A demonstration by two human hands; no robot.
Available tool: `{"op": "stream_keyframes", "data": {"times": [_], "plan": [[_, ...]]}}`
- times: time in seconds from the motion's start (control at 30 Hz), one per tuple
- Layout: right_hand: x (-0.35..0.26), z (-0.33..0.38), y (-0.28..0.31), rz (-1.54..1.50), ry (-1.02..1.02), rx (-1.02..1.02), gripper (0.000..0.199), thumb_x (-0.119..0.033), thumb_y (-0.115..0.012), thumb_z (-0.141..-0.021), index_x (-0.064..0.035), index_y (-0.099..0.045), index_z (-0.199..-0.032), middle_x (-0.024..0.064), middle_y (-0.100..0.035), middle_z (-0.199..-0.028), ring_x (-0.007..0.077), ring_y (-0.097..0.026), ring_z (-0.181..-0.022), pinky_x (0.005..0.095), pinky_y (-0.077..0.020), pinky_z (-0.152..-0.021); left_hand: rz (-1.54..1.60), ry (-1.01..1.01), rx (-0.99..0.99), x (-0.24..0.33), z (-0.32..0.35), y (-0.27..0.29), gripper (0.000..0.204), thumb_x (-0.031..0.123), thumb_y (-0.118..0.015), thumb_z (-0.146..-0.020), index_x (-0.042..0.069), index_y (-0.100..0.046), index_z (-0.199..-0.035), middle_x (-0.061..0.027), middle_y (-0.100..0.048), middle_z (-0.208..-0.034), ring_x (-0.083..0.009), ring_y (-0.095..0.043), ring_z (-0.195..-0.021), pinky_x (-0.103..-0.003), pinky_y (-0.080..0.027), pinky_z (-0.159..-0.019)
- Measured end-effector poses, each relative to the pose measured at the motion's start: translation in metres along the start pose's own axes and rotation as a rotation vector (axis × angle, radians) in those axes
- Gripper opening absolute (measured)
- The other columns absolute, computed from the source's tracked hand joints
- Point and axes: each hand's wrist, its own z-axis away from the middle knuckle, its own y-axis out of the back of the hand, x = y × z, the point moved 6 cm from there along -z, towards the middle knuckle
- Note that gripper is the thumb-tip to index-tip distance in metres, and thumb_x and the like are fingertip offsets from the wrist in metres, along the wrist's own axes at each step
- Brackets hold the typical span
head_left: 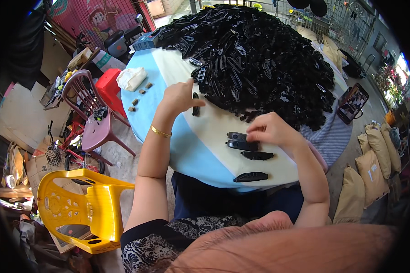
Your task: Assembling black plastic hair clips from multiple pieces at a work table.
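A huge heap of black plastic pieces (255,63), long and slotted, covers the far part of the round table. My left hand (178,96) is at the heap's near left edge, thumb and forefinger spread apart. Right at its thumb is a single dark oblong piece (196,105); I see no grip on it. My right hand (274,131) has its fingers curled, the tips closed at the right end of a pair of black elongated pieces (239,141) lying side by side. Two curved black pieces, one (257,155) just below and another (251,177) by the near edge, lie on the cloth.
A light blue and cream cloth (191,154) covers the table. On its left are a white plastic bag (131,79) and several small brown blocks (135,102). A phone (352,103) stands at the right edge. Yellow (84,204) and purple (98,132) chairs stand left; sacks (371,177) right.
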Motion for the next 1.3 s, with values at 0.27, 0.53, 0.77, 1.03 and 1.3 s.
{"op": "stream_keyframes", "data": {"times": [0.27, 0.53, 0.77, 1.03, 1.3], "plan": [[0.008, -0.007, 0.003, 0.688, 0.138, 0.412, 0.02, -0.015, -0.07, -0.074, -0.0051, -0.065, -0.09, 0.0045, -0.059, -0.085, 0.0226, -0.057, -0.084, 0.0327, -0.0501, -0.069, 0.086, -0.126, -0.069, 0.023, 0.001, -0.01, 0.064, 0.013, -0.071, -0.066, 0.004, -0.046, -0.124, -0.0195, -0.064, -0.082, -0.0375, -0.061, -0.08, -0.041, -0.048, -0.072], [-0.002, -0.001, 0.023, 0.602, 0.04, 0.551, 0.01, -0.008, -0.065, -0.076, -0.0055, -0.06, -0.085, 0.0057, -0.059, -0.081, 0.0246, -0.055, -0.082, 0.0327, -0.0486, -0.068, 1.43, -0.153, -0.173, 0.067, -0.003, -0.017, 0.038, 0.006, -0.065, -0.081, 0.002, -0.044, -0.113, -0.0104, -0.062, -0.103, -0.0112, -0.059, -0.079, -0.023, -0.051, -0.062], [0.0, 0.002, 0.037, 0.052, 0.183, 0.73, 0.019, 0.002, -0.063, -0.078, -0.0033, -0.062, -0.096, 0.0064, -0.062, -0.084, 0.0167, -0.061, -0.072, 0.0251, -0.0483, -0.057, 1.634, -0.179, -0.366, 0.099, 0.005, -0.054, 0.059, 0.007, -0.071, -0.078, 0.003, -0.038, -0.127, -0.0133, -0.061, -0.103, -0.0204, -0.061, -0.093, -0.032, -0.055, -0.074], [-0.025, 0.012, 0.031, 0.239, 0.28, 0.82, 0.013, -0.001, -0.072, -0.072, -0.0018, -0.067, -0.083, 0.0082, -0.063, -0.072, 0.0154, -0.059, -0.058, 0.024, -0.0473, -0.051, 1.731, -0.119, -0.345, 0.102, 0.006, -0.063, 0.041, 0.004, -0.07, -0.079, -0.001, -0.045, -0.11, -0.0134, -0.063, -0.092, -0.0209, -0.066, -0.079, -0.033, -0.057, -0.071], [-0.034, 0.011, 0.028, 0.302, 0.4, 0.818, 0.011, 0.001, -0.071, -0.071, -0.0018, -0.065, -0.08, 0.0076, -0.063, -0.073, 0.0184, -0.059, -0.063, 0.0277, -0.0477, -0.055, 1.682, -0.143, -0.297, 0.102, 0.006, -0.067, 0.033, 0.005, -0.069, -0.08, 0.001, -0.047, -0.104, -0.0118, -0.063, -0.092, -0.0187, -0.065, -0.079, -0.031, -0.056, -0.071]]}}
